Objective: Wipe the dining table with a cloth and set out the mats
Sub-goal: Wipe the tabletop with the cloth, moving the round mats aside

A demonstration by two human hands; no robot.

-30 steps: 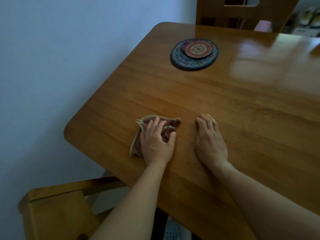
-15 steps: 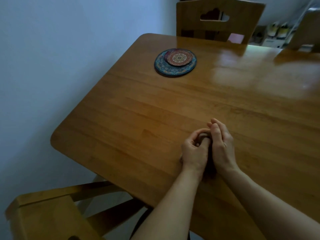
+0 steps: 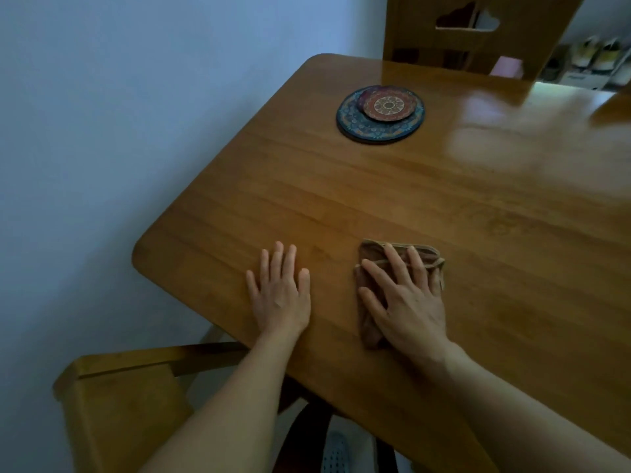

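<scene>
The brown cloth (image 3: 369, 327), folded and edged in a lighter trim, lies on the wooden dining table (image 3: 375, 199) just right of centre in the lower half of the frame, near the table's near edge. The right hand (image 3: 408, 303) presses it flat, palm down, with its fingers straight and spread across it rather than curled round it. The left hand (image 3: 278, 297) rests beside it to the left, apart from the cloth, palm flat on bare wood and fingers released and straight.

Well up the table, in the upper middle of the frame, a small round red patterned mat (image 3: 388, 104) sits on top of a larger round blue patterned mat (image 3: 363, 128). A wooden chair (image 3: 478, 46) stands behind the far edge at upper right, and another chair (image 3: 119, 404) fills the lower left.
</scene>
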